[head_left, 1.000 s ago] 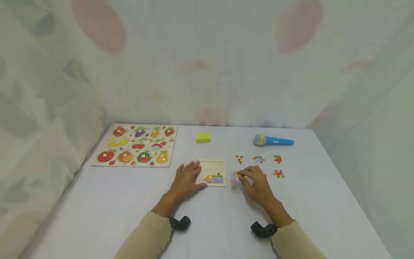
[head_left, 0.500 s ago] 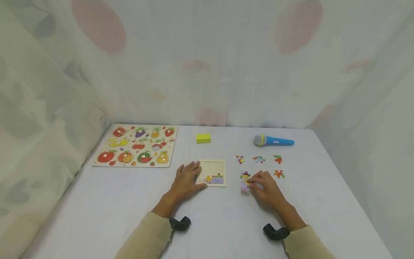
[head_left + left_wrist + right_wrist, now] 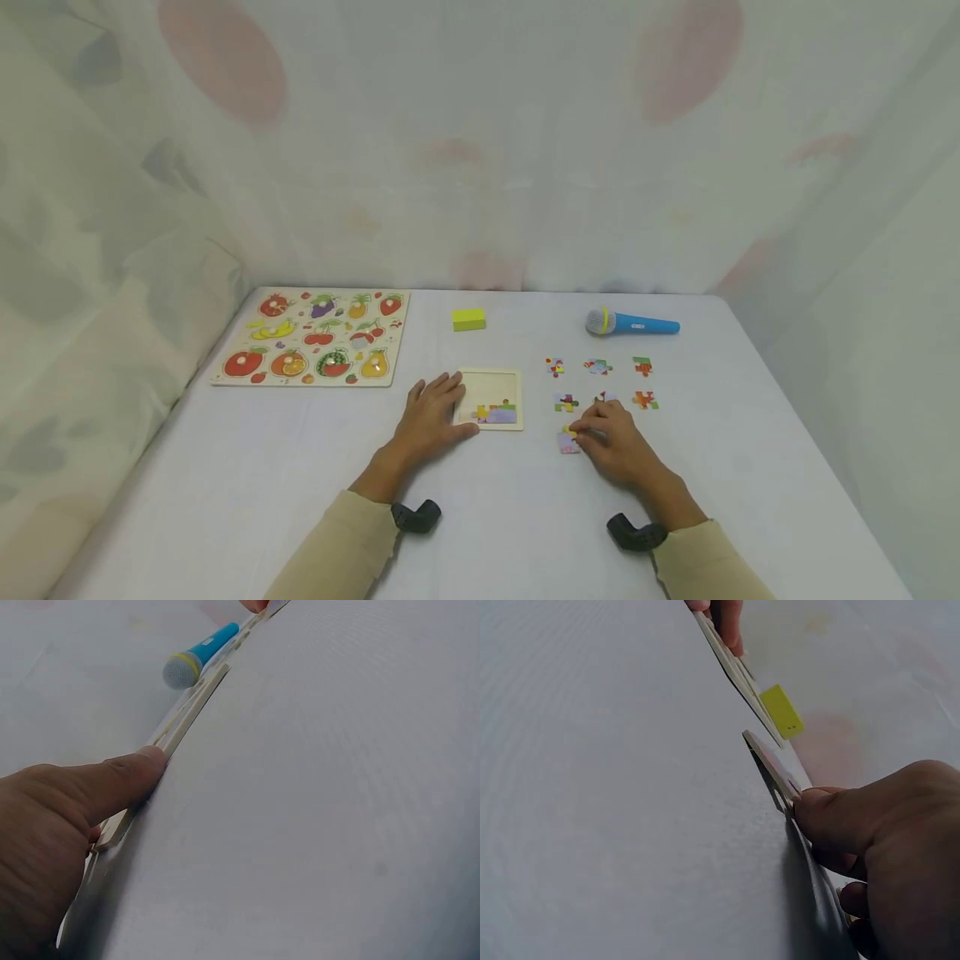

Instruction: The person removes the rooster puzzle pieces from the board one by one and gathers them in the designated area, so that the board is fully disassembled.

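My left hand [image 3: 429, 421] rests at the left side of a small square wooden puzzle tray [image 3: 487, 383], its thumb on the near left corner. A few joined jigsaw pieces [image 3: 501, 414], mostly purple, green and yellow, lie in the tray's lower right. To the right of the tray, my right hand [image 3: 617, 443] pinches a purple jigsaw piece [image 3: 567, 444] with a yellow tab between thumb and fingers. In the right wrist view that piece [image 3: 769, 763] is tilted, its far end raised off the white table. Part of it is hidden by the fingertips.
Loose jigsaw pieces [image 3: 597, 367] lie in two rows beyond my right hand, which partly covers one of them. A blue toy microphone [image 3: 647, 325] lies behind them. A yellow block [image 3: 468, 320] sits behind the tray, and a fruit puzzle board [image 3: 307, 337] lies at the far left.
My right hand has carried the purple jigsaw piece rightward from beside the tray, then nearer to me, in front of the two rows. The left hand has stayed on the tray.
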{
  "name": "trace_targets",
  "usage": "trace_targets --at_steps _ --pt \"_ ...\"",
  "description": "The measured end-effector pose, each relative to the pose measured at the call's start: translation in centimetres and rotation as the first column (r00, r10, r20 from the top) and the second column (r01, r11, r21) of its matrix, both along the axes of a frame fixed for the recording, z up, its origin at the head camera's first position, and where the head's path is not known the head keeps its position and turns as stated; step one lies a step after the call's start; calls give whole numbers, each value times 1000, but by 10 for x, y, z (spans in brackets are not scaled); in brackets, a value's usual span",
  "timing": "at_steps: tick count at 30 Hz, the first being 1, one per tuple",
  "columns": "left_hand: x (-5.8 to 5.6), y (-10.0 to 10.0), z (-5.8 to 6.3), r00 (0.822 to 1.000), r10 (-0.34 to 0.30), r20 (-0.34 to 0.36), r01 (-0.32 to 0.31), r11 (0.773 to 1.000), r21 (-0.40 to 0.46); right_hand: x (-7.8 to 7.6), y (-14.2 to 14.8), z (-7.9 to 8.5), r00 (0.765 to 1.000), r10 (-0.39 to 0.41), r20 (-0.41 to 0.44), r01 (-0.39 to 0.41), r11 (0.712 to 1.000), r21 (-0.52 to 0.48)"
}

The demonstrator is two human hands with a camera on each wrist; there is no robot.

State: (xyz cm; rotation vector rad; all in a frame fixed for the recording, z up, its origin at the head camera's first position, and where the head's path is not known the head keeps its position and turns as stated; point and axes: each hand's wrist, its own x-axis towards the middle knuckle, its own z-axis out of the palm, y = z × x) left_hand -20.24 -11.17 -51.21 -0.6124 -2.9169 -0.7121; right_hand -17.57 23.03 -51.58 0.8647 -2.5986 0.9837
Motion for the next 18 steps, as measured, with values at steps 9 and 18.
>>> trace_targets --at_steps 9,18 --pt "0 0 1 1000 3 -5 -3 1000 -3 1 5 -2 999 0 -34 -2 998 -55" --pt "1 0 -1 1000 2 -4 -2 1000 17 3 6 9 995 -86 48 90 991 -102"
